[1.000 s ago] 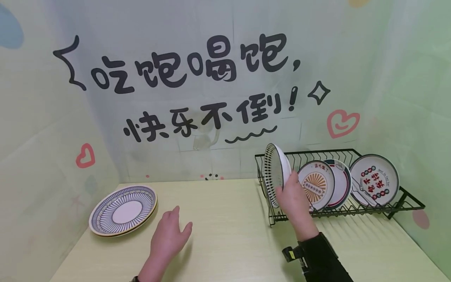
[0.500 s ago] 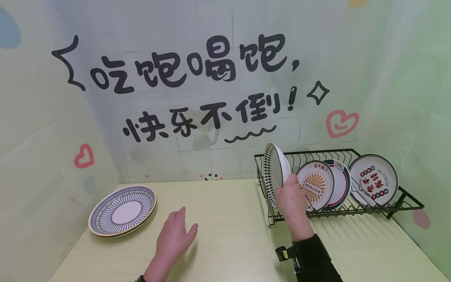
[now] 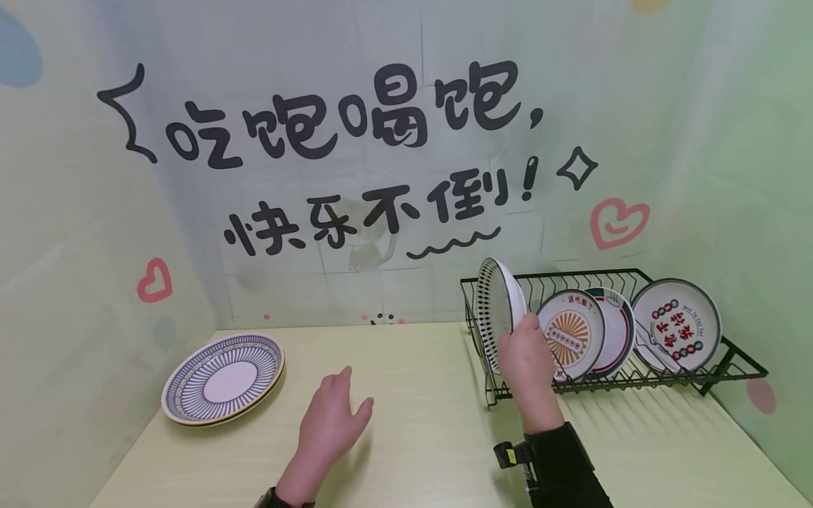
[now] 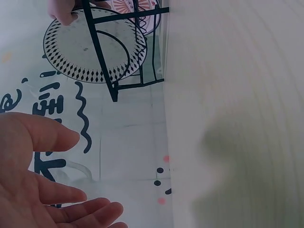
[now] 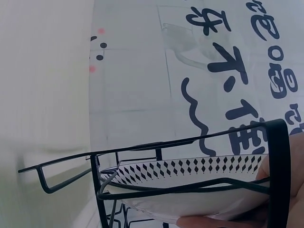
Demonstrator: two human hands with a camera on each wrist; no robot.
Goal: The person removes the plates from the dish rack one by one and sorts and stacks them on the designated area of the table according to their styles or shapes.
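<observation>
Pale bench point(image 3: 419, 430), back wall point(image 3: 356, 42) carrying big black lettering. Right hand point(image 3: 528, 360) grasping bowl point(image 3: 517, 300), on edge inside left end of black rack point(image 3: 719, 368). Left hand point(image 3: 333, 420) released, above bench. Stacked plates point(image 3: 230, 381) at bench's left.

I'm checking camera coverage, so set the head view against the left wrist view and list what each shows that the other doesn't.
Only the head view: the stack of blue-patterned plates, the plate with red characters, and the back of the left hand.

Only the left wrist view: that hand's palm side, and the bowl with its inside facing the camera broadly.

Both: the bowl, the right hand gripping its rim, the black rack, the sunburst plate and some wall lettering.
</observation>
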